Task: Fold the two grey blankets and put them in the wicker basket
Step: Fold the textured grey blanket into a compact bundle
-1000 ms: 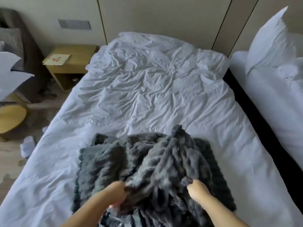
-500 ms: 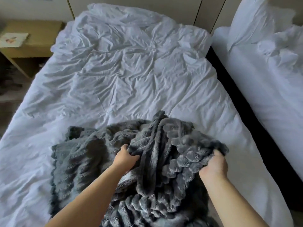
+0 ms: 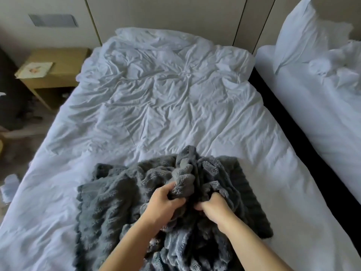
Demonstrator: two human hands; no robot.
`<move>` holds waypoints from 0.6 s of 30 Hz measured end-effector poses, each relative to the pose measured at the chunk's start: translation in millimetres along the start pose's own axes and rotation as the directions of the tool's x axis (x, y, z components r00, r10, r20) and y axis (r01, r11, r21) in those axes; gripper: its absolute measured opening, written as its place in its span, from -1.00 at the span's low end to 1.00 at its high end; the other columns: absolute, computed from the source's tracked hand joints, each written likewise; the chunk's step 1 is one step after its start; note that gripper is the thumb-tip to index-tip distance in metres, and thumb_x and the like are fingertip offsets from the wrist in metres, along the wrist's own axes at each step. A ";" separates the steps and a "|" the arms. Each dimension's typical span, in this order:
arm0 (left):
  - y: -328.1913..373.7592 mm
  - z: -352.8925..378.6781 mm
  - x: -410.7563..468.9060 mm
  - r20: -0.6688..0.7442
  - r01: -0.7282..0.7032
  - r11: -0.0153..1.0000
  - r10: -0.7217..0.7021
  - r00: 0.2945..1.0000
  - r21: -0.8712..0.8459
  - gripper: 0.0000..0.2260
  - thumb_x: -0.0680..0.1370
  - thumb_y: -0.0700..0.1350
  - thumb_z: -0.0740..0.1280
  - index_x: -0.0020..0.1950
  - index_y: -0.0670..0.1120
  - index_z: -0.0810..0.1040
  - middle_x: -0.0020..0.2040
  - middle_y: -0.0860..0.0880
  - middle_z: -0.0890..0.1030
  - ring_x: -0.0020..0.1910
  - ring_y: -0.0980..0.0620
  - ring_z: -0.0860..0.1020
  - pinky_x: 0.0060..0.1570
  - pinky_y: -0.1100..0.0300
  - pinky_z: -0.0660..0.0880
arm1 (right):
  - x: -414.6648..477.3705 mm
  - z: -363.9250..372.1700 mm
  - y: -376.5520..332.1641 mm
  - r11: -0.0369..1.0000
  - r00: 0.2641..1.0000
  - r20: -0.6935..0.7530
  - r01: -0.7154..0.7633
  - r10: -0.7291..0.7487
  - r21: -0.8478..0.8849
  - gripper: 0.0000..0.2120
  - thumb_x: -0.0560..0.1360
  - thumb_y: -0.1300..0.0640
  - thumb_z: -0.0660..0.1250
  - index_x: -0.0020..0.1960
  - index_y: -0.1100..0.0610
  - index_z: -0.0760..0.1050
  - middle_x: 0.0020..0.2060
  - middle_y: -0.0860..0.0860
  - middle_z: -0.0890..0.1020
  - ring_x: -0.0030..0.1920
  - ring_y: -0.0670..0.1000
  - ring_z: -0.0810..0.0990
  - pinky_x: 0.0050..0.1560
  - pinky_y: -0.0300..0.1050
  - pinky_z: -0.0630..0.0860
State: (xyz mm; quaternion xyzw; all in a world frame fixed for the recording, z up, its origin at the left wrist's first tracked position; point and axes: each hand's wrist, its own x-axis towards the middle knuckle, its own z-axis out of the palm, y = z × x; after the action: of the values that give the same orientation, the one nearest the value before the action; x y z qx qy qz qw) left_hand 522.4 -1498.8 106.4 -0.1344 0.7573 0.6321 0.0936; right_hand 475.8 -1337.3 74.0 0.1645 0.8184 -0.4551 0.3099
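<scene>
Fingers (image 3: 176, 201) of the left hand (image 3: 164, 206) are curled tight round a bunched fold of the grey blanket (image 3: 109, 208), thumb on top. The right hand (image 3: 214, 210) sits just beside it, its fingers tucked into the same plush fabric and gripping it. The blanket lies in a ribbed, rumpled heap at the near end of the bed (image 3: 156, 114), one ridge lifted into a peak just beyond the hands. Whether the heap is one blanket or two cannot be told. The bed's white cover is heavily creased and runs up to a pale panelled wall (image 3: 166, 14). To the right, across a dark gap (image 3: 293, 145), stands a second bed (image 3: 322, 124) in white linen with a pillow (image 3: 304, 36) propped upright against the wall. To the left of the first bed's head is a low wooden nightstand (image 3: 62, 61) with a card (image 3: 35, 69) lying flat on top. A crumpled white item (image 3: 9, 184) lies on the floor (image 3: 17, 153) beside the bed.
</scene>
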 end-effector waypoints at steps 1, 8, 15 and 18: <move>7.5 -11.8 0.7 -0.014 -0.036 0.998 0.037 0.999 0.052 -0.74 0.39 -0.28 0.41 -0.04 0.06 0.65 -0.23 -0.06 0.68 -0.27 0.05 0.57 -0.15 0.08 0.58 | 1.3 -5.1 -5.4 1.000 1.000 -0.024 -0.004 0.004 0.009 -0.75 0.31 0.14 0.44 -0.03 0.16 0.58 -0.18 0.07 0.67 -0.17 0.08 0.63 -0.13 -0.09 0.56; 71.6 -100.9 22.6 -0.540 -0.234 0.956 0.294 0.788 0.178 -0.63 0.41 -0.35 0.37 -0.12 0.15 0.67 -0.23 0.11 0.69 -0.19 0.12 0.62 -0.12 0.13 0.57 | 3.8 -73.2 -76.2 0.869 0.749 -0.661 0.294 0.049 0.398 -0.80 0.49 0.12 0.31 -0.01 0.26 0.48 -0.18 0.05 0.51 -0.16 0.13 0.53 -0.12 -0.10 0.41; 43.8 -112.6 19.0 -0.575 0.012 0.889 0.285 0.767 0.457 -0.68 0.40 -0.33 0.34 0.03 0.01 0.67 -0.14 -0.04 0.62 -0.09 -0.14 0.58 -0.16 0.19 0.35 | 14.7 -64.3 -63.1 0.996 0.888 -0.459 0.050 -0.011 0.073 -0.65 0.52 0.18 0.26 0.26 0.29 0.41 -0.13 0.15 0.55 -0.14 0.20 0.53 -0.15 -0.05 0.47; 13.6 -89.5 2.1 -0.312 0.052 0.854 0.132 0.941 0.518 -0.66 0.37 -0.32 0.34 0.01 0.04 0.68 -0.21 0.04 0.66 -0.09 -0.05 0.62 -0.20 0.25 0.39 | 10.1 -44.1 -41.9 0.999 0.919 -0.393 0.008 0.006 0.035 -0.57 0.52 0.15 0.25 0.34 0.29 0.37 0.00 0.17 0.57 -0.06 0.18 0.55 -0.17 -0.07 0.46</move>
State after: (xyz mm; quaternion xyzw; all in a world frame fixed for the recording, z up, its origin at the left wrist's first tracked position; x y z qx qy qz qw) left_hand 518.5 -1584.7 134.8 -0.1941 0.9069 0.3736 -0.0176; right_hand 429.3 -1322.3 111.7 0.2577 0.8558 -0.4275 0.1359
